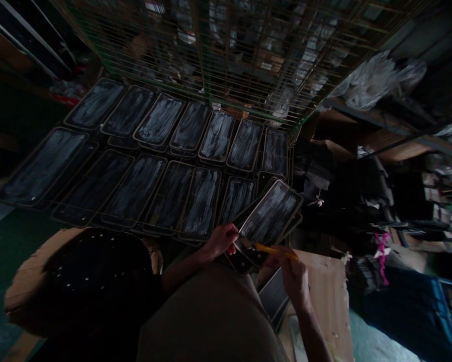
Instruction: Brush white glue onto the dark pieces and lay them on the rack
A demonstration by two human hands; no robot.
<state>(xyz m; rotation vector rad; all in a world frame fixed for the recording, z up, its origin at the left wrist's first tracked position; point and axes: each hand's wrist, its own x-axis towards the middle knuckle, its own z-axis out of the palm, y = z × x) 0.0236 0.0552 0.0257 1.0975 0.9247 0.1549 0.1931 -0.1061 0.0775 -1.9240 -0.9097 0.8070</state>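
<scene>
Close to the middle, my left hand closes its fingers at the near left corner of a dark rectangular panel with rounded corners and a pale rim. Whitish streaks cover most of that panel, which lies tilted on other panels. My right hand grips a brush by its yellow handle. The brush head points left onto the panel's near end, where the surface looks darker. Its bristles are hard to make out in the dim light. Similar streaked panels lie in two rows to the left.
Behind the panels rises a wire mesh cage holding clear plastic bags and boxes. A round cardboard container with a black, white-specked surface stands at lower left. A wooden board lies at right, near a blue crate.
</scene>
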